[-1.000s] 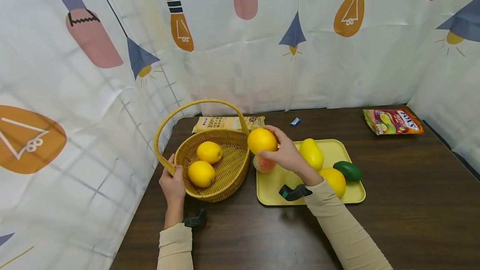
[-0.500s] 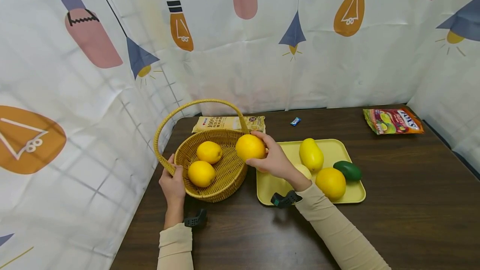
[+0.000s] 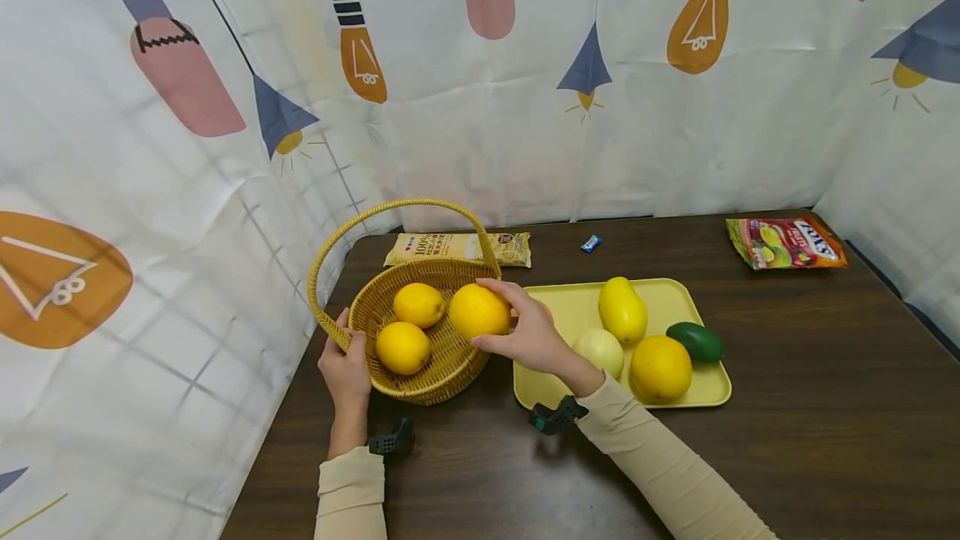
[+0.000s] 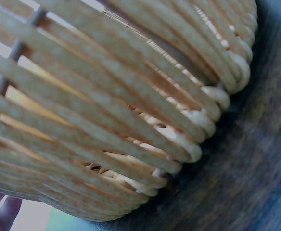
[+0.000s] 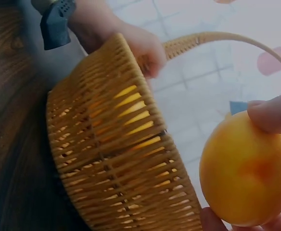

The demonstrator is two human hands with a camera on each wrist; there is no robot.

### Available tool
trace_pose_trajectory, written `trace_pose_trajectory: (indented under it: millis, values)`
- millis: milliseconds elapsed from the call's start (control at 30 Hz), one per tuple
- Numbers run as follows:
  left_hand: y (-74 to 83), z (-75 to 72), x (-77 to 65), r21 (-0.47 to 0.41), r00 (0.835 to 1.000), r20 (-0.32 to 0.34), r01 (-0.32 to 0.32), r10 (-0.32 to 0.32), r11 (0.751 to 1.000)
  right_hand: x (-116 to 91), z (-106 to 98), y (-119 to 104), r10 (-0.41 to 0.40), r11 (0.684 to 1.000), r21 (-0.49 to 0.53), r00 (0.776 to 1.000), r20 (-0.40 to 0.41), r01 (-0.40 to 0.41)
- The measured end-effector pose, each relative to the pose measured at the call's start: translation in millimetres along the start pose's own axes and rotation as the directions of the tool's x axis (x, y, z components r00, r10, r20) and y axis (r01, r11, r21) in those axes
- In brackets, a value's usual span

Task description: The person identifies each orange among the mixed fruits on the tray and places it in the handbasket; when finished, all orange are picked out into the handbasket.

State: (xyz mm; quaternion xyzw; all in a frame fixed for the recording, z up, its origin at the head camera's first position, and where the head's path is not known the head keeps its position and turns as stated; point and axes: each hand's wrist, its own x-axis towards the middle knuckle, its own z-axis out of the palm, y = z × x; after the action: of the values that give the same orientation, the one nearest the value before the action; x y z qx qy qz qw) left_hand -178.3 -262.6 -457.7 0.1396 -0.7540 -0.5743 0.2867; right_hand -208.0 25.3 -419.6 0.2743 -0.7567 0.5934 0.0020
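My right hand (image 3: 534, 340) holds an orange (image 3: 478, 312) between thumb and fingers, over the right side of the woven basket (image 3: 450, 390). In the right wrist view the orange (image 5: 246, 171) shows close up, beside the basket's rim. My left hand (image 3: 347, 369) grips the basket's left rim at the foot of its tall handle (image 3: 420, 202). Two lemons lie inside: one lemon (image 3: 418, 305) toward the back, the other lemon (image 3: 403, 348) in front. The left wrist view is filled by the basket's slatted side (image 4: 97, 96), with fingers just showing at the lower left corner.
Right of the basket, a yellow tray (image 3: 675, 297) bears a yellow pear-shaped fruit (image 3: 622, 311), a pale round fruit (image 3: 600, 350), another orange (image 3: 661, 368) and an avocado (image 3: 696, 342). Behind lie a long food packet (image 3: 450, 247), a small blue wrapper (image 3: 591, 243) and a candy bag (image 3: 786, 243).
My right hand has carried the orange leftward from the tray's left edge to over the basket. The pale round fruit on the tray has come into view. My left hand stays put.
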Motion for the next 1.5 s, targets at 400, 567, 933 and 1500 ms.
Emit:
trace_pose_trajectory:
  millis: [400,567,933,1500]
  values:
    - [-15.9,1.9,5.5,0.034,0.999,-0.047,0.002,0.0,0.999,2,8,-2,-0.028,1.0,0.01,0.999,0.022,0.028]
    - [-16.6,2.2,6.6,0.043,0.999,-0.052,-0.002,0.005,0.999,6,9,-2,-0.039,0.999,-0.02,0.999,0.028,0.04]
    - [-15.2,2.0,6.7,0.039,0.998,-0.054,-0.012,0.014,0.999,26,15,-1,-0.037,0.99,-0.131,0.992,0.117,0.052]
    - [-14.2,2.4,4.3,0.011,0.999,-0.041,-0.009,0.01,1.0,56,19,3,0.046,0.953,-0.296,0.926,0.373,0.072]
